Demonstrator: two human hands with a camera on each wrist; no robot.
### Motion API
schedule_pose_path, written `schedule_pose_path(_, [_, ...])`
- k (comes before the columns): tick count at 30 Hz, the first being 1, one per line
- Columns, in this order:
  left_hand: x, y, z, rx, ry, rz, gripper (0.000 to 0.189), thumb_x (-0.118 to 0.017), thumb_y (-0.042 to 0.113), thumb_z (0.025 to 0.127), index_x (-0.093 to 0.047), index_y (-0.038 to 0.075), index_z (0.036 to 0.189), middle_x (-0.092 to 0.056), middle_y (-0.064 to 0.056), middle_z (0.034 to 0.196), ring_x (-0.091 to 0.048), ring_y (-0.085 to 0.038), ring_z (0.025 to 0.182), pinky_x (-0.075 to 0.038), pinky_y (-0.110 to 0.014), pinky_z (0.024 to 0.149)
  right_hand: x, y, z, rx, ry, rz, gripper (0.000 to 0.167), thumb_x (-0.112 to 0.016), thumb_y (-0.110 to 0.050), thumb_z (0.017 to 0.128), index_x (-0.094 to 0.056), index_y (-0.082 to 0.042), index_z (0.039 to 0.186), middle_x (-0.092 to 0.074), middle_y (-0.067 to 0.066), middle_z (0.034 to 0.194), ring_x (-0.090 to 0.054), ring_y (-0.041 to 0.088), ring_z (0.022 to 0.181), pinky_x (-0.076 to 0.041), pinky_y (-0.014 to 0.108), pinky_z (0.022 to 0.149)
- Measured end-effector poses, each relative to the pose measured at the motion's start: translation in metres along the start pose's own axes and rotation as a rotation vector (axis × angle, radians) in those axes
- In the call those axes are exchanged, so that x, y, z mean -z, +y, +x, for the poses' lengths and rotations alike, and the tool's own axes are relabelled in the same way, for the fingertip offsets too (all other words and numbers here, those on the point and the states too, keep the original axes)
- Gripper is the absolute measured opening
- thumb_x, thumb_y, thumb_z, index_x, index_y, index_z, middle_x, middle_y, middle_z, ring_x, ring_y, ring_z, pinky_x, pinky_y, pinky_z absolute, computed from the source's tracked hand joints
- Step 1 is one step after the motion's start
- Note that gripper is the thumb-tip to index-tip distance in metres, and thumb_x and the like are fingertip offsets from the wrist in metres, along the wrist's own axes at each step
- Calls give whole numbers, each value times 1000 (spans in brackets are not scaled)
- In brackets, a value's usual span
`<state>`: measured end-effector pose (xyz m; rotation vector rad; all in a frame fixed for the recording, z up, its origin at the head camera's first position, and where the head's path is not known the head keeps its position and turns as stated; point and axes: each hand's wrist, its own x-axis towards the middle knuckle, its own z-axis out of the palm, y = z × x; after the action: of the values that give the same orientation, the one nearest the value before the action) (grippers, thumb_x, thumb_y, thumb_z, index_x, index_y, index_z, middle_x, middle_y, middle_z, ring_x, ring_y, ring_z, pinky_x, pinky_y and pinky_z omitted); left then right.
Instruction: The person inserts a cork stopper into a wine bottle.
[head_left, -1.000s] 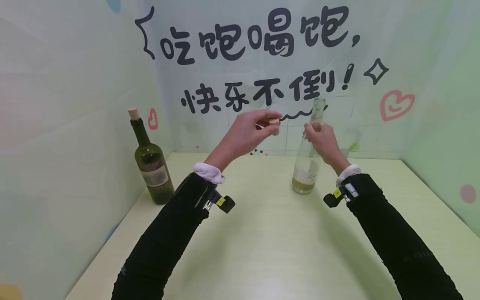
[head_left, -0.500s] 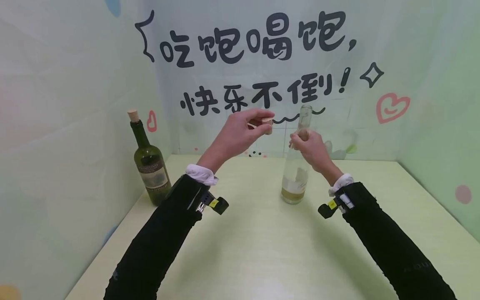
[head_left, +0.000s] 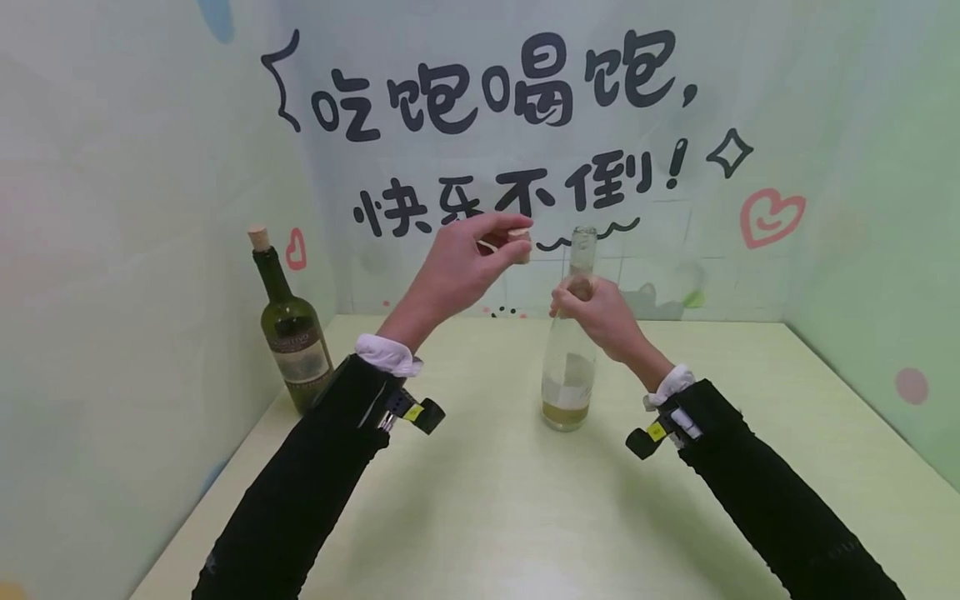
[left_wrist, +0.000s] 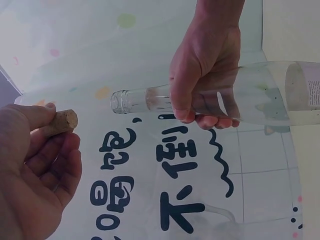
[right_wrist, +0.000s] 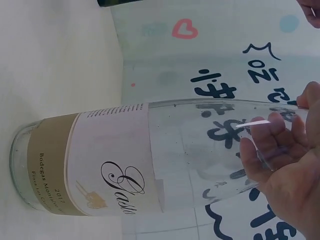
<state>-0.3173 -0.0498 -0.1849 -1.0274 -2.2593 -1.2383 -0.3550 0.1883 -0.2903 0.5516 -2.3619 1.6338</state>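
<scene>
My left hand (head_left: 467, 260) pinches a short cork (left_wrist: 61, 123) between thumb and fingertips, up in the air. To its right, my right hand (head_left: 606, 315) grips the neck of a clear glass wine bottle (head_left: 567, 362), fingers wrapped below the mouth. The bottle leans slightly, with its uncorked mouth (left_wrist: 119, 102) uppermost and its base at the tabletop. In the left wrist view the cork is apart from the mouth, a gap between them. A white and gold label (right_wrist: 110, 165) covers the bottle's lower part in the right wrist view.
A green wine bottle (head_left: 295, 346) with a cork in its mouth stands at the table's left side, partly behind my left sleeve. The pale table (head_left: 480, 500) meets a printed backdrop (head_left: 420, 167) with large black lettering at the back.
The clear bottle and my right hand have moved left and nearer to me. My left hand, still pinching the cork, has shifted slightly left. The head view has tilted a little.
</scene>
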Motion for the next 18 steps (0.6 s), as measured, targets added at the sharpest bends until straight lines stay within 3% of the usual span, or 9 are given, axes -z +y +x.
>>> schedule_pose_path(9, [2, 3, -3, -30, 55, -44, 30, -70, 17, 101, -71, 6, 129, -76, -5, 101, -70, -16, 86, -57, -29, 75, -17, -13, -16, 46, -72, 34, 25, -65, -25, 102, -67, -1, 99, -71, 15, 91, -69, 28, 93, -56, 46, 92])
schedule_pose_path(18, [4, 7, -2, -83, 92, -75, 29, -70, 14, 100, -72, 4, 128, -77, -6, 100, -72, -13, 87, -57, -28, 80, -28, -22, -30, 66, -126, 110, 26, -69, -27, 101, -67, -1, 98, -71, 14, 89, -70, 30, 93, -55, 48, 94])
